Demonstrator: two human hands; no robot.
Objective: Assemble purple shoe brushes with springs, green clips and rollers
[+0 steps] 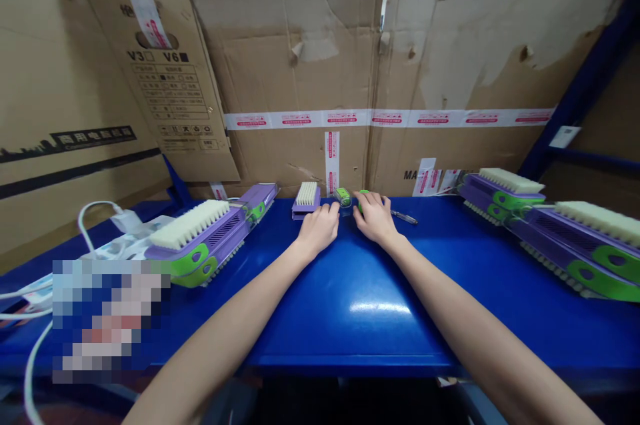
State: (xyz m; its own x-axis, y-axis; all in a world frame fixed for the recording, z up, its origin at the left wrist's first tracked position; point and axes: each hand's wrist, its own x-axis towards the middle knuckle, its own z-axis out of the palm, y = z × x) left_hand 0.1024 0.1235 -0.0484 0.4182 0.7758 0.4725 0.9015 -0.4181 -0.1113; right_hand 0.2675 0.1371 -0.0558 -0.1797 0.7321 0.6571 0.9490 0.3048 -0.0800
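Near the back of the blue table, my left hand point(319, 230) has its fingers curled down beside a small purple block with cream bristles point(307, 199). What its fingertips hold, if anything, is hidden behind the hand. Between my hands, close to the left fingertips, sits a clear plastic piece with a bright green part point(343, 197). My right hand point(375, 215) bends its fingers over a green piece point(363, 194), mostly covered by them. A pen point(404, 217) lies just right of that hand.
Purple and green bristle brushes stand stacked at left point(200, 238), with more brushes point(575, 231) at right. A white power strip point(125, 245) with cables occupies the left side. Cardboard point(300, 65) walls the back, and a blue metal post point(565, 85) rises at right.
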